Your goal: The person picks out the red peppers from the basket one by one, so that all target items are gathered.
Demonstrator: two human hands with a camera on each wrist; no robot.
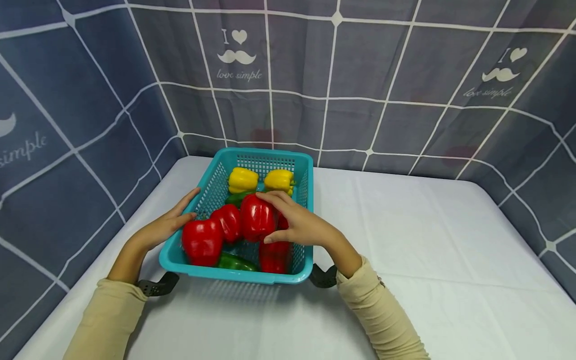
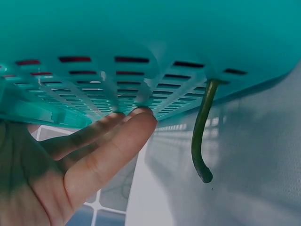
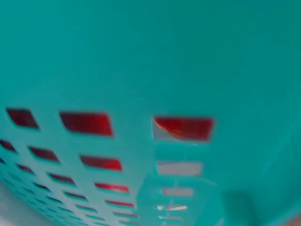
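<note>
A turquoise basket (image 1: 211, 272) holds several bell peppers. My right hand (image 1: 303, 222) reaches over the basket and grips a red bell pepper (image 1: 257, 217), fingers over its top and thumb near its lower right side. My left hand (image 1: 164, 227) rests at the left rim with its fingers fairly straight; in the left wrist view the thumb (image 2: 113, 153) lies close along the perforated wall (image 2: 127, 77). Other red peppers (image 1: 202, 242) lie around the held one, with a green pepper (image 1: 236, 262) at the near side. The right hand is out of the right wrist view, which the basket wall (image 3: 141, 61) fills.
Two yellow peppers (image 1: 243, 180) sit at the basket's far end. A green stem (image 2: 201, 132) pokes out through the left wall. The basket stands on a white-covered table (image 1: 405, 225), with a grey checked curtain (image 1: 297, 115) behind and at both sides.
</note>
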